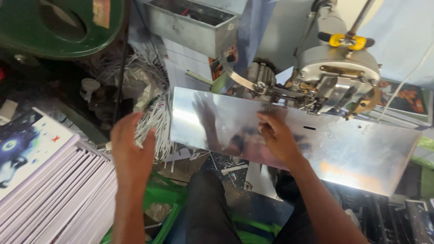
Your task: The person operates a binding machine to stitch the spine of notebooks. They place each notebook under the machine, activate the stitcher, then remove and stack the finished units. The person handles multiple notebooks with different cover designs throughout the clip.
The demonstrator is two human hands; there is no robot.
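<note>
Lying nearest, booklet stack (49, 185) sits just beside left hand (131, 151), fingers flat & loose, holding nothing. Right hand (278, 138) rests on shiny metal plate (361, 153), fingers curled, w/ stitching machine head (337, 74) behind.

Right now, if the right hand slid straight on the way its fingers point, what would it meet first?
Most likely the machine head: the right hand lies on the shiny metal plate, fingers toward the mechanism just beyond them. Depth is hard to judge.

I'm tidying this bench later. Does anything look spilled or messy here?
Yes. White paper strips lie heaped and scattered left of the metal plate, some spilling beneath it toward the floor. The left hand hovers beside them; the right hand rests on the plate.
</note>
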